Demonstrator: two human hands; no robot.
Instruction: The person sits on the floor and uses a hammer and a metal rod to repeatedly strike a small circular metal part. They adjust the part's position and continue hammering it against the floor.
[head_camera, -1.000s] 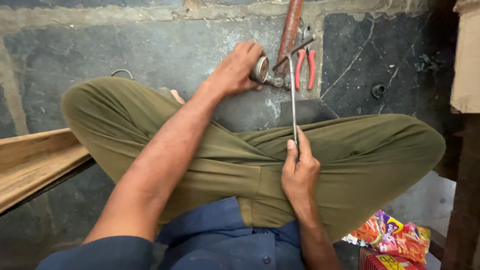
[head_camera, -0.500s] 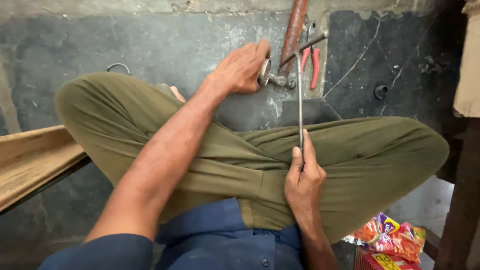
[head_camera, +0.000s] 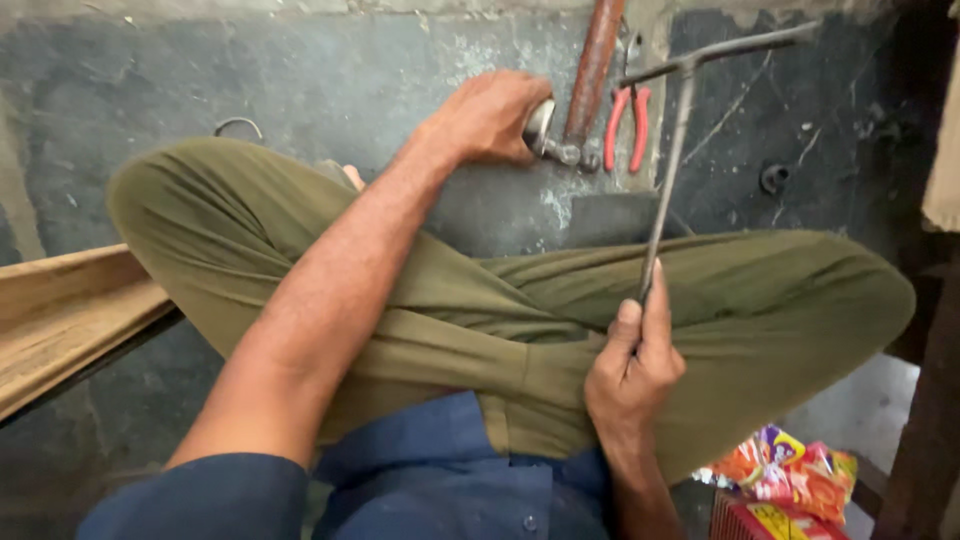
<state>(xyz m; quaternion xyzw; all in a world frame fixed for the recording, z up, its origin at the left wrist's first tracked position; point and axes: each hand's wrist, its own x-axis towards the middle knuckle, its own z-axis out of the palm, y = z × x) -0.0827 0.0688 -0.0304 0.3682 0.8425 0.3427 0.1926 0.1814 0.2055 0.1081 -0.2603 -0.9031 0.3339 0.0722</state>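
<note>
Dark stone floor (head_camera: 300, 80) lies before the person's crossed legs. Their left hand (head_camera: 495, 115) is closed round a small metal fitting (head_camera: 545, 135) beside red-handled pliers (head_camera: 627, 125); their right hand (head_camera: 632, 375) grips a thin T-shaped metal rod (head_camera: 670, 160), raised upright.

Trousers (head_camera: 420, 290): plain olive green, no pattern. Shirt (head_camera: 420, 480): solid dark blue w/ matching buttons. Floor (head_camera: 200, 80): mottled dark grey, pale whitish patches. Pliers (head_camera: 628, 125) at 12 o'clock: red-pink grips. Pipe (head_camera: 592, 65) just left of them: rusty brown. Rod (head_camera: 668, 170) w/ T-head at 1 o'clock: dull grey metal. Wood plank (head_camera: 60, 320) at 9 o'clock: light tan, streaky grain. Wrappers (head_camera: 790, 470) at 5 o'clock: bright orange, red, yellow, bit of purple. Box (head_camera: 765, 518) below them: red w/ yellow.
</note>
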